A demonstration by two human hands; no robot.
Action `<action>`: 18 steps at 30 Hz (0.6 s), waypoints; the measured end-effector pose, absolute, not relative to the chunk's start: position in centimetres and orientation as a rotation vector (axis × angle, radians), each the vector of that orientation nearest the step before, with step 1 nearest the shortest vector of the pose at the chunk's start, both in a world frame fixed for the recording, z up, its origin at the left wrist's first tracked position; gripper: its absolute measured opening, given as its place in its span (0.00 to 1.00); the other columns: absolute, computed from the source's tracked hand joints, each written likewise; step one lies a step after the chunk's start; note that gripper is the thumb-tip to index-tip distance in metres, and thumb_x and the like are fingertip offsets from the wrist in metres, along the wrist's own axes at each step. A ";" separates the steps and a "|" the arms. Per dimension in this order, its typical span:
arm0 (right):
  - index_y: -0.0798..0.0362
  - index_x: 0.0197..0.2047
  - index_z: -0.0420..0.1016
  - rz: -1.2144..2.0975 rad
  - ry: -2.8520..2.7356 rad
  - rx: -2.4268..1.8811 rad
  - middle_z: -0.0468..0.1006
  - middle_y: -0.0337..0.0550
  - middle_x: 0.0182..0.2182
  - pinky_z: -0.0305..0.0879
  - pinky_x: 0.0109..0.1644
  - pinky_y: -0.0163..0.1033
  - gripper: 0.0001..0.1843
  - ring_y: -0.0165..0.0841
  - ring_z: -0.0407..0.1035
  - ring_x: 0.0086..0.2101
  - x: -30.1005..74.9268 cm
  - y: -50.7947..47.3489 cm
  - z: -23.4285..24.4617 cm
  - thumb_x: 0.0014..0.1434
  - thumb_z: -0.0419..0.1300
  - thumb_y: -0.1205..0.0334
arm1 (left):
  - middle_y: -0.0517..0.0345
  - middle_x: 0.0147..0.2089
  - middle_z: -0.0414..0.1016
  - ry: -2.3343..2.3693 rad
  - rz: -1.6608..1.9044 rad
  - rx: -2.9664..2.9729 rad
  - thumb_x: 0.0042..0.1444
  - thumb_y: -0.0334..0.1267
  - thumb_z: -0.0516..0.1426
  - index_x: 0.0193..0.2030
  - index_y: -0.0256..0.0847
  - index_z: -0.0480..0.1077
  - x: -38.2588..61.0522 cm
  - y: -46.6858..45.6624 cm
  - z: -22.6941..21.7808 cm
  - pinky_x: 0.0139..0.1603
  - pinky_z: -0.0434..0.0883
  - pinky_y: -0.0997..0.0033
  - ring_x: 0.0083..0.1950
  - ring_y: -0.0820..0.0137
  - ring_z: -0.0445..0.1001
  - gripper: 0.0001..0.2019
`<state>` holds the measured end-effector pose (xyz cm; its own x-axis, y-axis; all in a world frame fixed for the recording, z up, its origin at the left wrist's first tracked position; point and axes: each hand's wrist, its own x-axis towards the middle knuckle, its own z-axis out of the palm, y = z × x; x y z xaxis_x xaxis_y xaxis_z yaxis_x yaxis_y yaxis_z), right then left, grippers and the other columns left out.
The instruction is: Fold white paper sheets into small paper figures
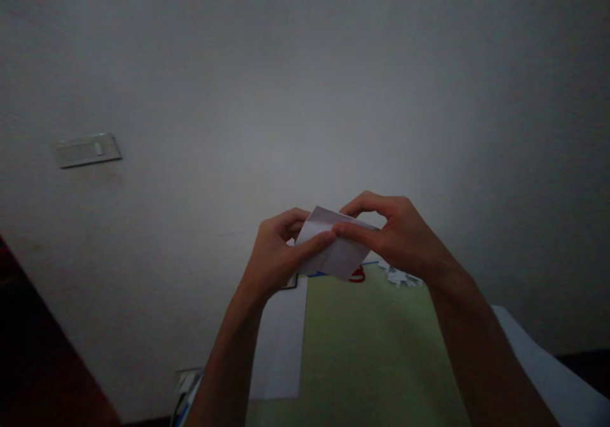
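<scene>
A folded piece of white paper [340,258] is held up between my two hands, above the far end of the table. My left hand [281,243] grips its left side, thumb pressed on the near face and fingers behind. From the right, my right hand [391,223] pinches the paper's upper edge, its thumb tip beside the left thumb tip near the middle. Most fingertips are hidden behind the paper. A crease or fold line runs across the sheet.
Below is a table with a green top [366,351]. A white sheet [279,344] lies at its left. Red scissor-like handles [357,274] and white paper cut-outs [400,277] lie at the far edge. The wall [305,96] behind carries a switch plate [88,150].
</scene>
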<state>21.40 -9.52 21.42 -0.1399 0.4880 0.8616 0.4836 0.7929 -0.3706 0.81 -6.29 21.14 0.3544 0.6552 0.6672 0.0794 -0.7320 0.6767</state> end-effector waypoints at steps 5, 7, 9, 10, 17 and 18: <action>0.50 0.36 0.83 0.026 -1.802 -0.781 0.84 0.37 0.34 0.69 0.42 0.39 0.01 0.33 0.76 0.34 21.3 -9.4 21.3 0.59 0.70 0.63 | 0.51 0.39 0.85 0.673 1.268 2.030 0.51 0.44 0.71 0.41 0.39 0.81 0.8 -6.9 21.2 0.30 0.77 0.71 0.34 0.65 0.81 0.14; 0.49 0.36 0.84 0.054 -1.808 -0.789 0.85 0.38 0.34 0.69 0.42 0.39 0.01 0.33 0.77 0.35 21.3 -9.5 21.3 0.59 0.69 0.63 | 0.51 0.38 0.84 0.678 1.260 2.016 0.51 0.43 0.71 0.41 0.39 0.82 0.8 -7.0 21.3 0.28 0.76 0.72 0.33 0.66 0.81 0.14; 0.49 0.36 0.84 0.069 -1.819 -0.787 0.85 0.38 0.35 0.69 0.42 0.38 0.02 0.34 0.77 0.36 21.3 -9.5 21.3 0.61 0.68 0.62 | 0.52 0.36 0.84 0.688 1.263 2.007 0.50 0.42 0.71 0.40 0.39 0.82 0.7 -6.9 21.4 0.26 0.75 0.73 0.32 0.66 0.80 0.13; 0.49 0.37 0.84 0.066 -1.828 -0.781 0.85 0.39 0.35 0.69 0.42 0.38 0.03 0.34 0.77 0.36 21.2 -9.6 21.3 0.62 0.67 0.62 | 0.52 0.36 0.84 0.694 1.265 2.005 0.50 0.42 0.71 0.40 0.39 0.82 0.7 -6.9 21.4 0.25 0.74 0.74 0.31 0.67 0.80 0.12; 0.50 0.36 0.85 -0.067 -1.814 -0.733 0.86 0.40 0.33 0.67 0.42 0.40 0.07 0.33 0.76 0.34 20.7 -9.5 21.7 0.65 0.65 0.64 | 0.53 0.36 0.84 0.689 1.204 1.964 0.50 0.40 0.71 0.41 0.40 0.82 0.6 -6.8 21.8 0.27 0.75 0.75 0.31 0.69 0.79 0.12; 0.50 0.35 0.85 -0.086 -1.800 -0.728 0.86 0.40 0.33 0.67 0.42 0.40 0.07 0.33 0.76 0.34 20.6 -9.5 21.7 0.64 0.66 0.65 | 0.53 0.36 0.84 0.689 1.172 1.961 0.51 0.40 0.71 0.40 0.40 0.82 0.6 -6.8 21.9 0.28 0.75 0.75 0.31 0.69 0.79 0.11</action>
<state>20.65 -9.52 21.74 -0.1725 0.4323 0.8851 0.5146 0.8057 -0.2933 0.60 -6.85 21.87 0.4389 0.7468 0.4997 0.0733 -0.5840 0.8084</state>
